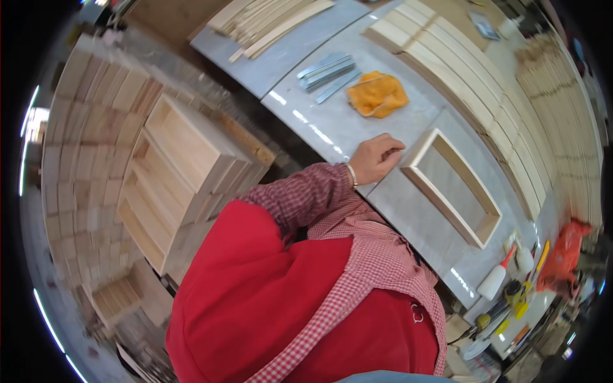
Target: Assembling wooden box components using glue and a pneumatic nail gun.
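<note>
My left hand [375, 159] rests at the near edge of the grey tabletop [415, 226], its fingers curled into a loose fist. Nothing shows between the fingers. Just to its right lies a rectangular wooden frame [440, 201], open in the middle so the tabletop shows through. The hand is close to the frame's left end; whether they touch I cannot tell. A crumpled orange-yellow cloth [377, 94] lies beyond the hand, with several thin metal strips [325, 73] beside it. My right hand is out of sight.
Long bundled wooden boards [460, 80] run along the table's far side. Loose wooden slats [271, 25] lie at the far left. Stacked wooden boxes [185, 143] stand left of me. A white bottle with a red nozzle [493, 281] and a red plastic bag [565, 255] are at the right.
</note>
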Tool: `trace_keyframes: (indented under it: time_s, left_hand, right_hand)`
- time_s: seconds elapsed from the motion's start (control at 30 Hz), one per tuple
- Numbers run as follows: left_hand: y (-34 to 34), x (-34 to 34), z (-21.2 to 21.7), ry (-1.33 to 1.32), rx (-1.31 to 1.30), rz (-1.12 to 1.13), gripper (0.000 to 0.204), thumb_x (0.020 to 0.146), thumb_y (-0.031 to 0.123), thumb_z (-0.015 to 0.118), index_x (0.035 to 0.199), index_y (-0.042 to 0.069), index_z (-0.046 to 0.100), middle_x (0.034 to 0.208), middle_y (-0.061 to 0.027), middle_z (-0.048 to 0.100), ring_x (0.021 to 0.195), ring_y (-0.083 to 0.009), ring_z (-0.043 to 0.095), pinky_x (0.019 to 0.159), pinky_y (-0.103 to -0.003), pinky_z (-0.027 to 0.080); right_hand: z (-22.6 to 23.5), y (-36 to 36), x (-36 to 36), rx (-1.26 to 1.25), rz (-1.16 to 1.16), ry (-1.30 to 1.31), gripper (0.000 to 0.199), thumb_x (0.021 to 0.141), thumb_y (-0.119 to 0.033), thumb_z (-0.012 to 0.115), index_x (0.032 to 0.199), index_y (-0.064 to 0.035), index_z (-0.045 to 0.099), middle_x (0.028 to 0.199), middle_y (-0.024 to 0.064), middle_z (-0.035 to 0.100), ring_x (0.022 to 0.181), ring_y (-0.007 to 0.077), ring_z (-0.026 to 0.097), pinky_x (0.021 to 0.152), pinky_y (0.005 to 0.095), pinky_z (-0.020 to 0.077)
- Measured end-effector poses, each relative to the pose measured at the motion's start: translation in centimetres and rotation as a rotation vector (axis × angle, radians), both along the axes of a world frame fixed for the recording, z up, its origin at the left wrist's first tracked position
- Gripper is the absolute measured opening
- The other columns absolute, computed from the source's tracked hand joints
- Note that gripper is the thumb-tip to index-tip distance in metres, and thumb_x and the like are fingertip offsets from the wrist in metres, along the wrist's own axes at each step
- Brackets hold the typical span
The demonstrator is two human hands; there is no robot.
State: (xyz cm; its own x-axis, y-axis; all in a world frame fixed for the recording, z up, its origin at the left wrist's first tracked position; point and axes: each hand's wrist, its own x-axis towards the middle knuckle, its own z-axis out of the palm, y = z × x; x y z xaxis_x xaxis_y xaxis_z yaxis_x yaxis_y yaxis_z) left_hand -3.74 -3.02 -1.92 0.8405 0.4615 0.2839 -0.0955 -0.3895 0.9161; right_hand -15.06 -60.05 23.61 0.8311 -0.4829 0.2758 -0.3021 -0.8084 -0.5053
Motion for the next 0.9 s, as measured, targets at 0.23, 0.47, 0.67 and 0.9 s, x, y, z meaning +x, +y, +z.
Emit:
trace_keyframes:
  time_s: [0.23,0.47,0.67,0.9]
  left_hand:
    - [0.4,-0.9,1.8,-0.176,0.062,0.083,0.018,0.08,0.003,0.057,0.097,0.004,0.063,0.085,-0.0048,0.058,0.067,-0.0139,0.052,0.061,-0.022,0.043]
    - [-7.2,4.9,9.0,-0.483,0.585,-0.429,0.058,0.066,0.046,0.07,0.108,0.009,0.056,0.108,-0.0126,0.056,0.1,-0.0309,0.055,0.084,-0.042,0.045]
    - [-9.5,4.7,10.1,-0.291,0.761,-0.729,0.071,0.062,0.061,0.07,0.107,0.009,0.054,0.098,-0.0132,0.058,0.09,-0.0322,0.056,0.078,-0.045,0.046]
    - [-8.4,4.7,13.8,-0.06,0.832,-0.956,0.075,0.061,0.056,0.07,0.117,0.008,0.053,0.094,-0.0168,0.06,0.086,-0.0328,0.058,0.08,-0.044,0.046]
  right_hand:
    - [-1.9,0.5,13.6,-0.394,0.313,-0.117,0.053,0.085,-0.037,0.063,0.121,0.0002,0.054,0.105,0.024,0.061,0.098,0.0332,0.058,0.086,0.0367,0.0467]
    - [-5.7,21.9,17.8,-0.318,1.383,0.253,0.059,0.069,-0.009,0.064,0.125,-0.0007,0.049,0.137,0.0202,0.04,0.123,0.0371,0.042,0.105,0.0441,0.0308]
    - [-6.8,26.8,18.7,-0.281,1.727,0.367,0.06,0.069,-0.013,0.065,0.125,-0.001,0.049,0.132,0.0199,0.045,0.121,0.036,0.044,0.102,0.0431,0.0339]
    - [-8.5,25.2,20.0,-0.244,1.668,0.346,0.057,0.071,-0.017,0.066,0.123,-0.0012,0.05,0.133,0.0182,0.043,0.122,0.0373,0.042,0.1,0.0454,0.0367]
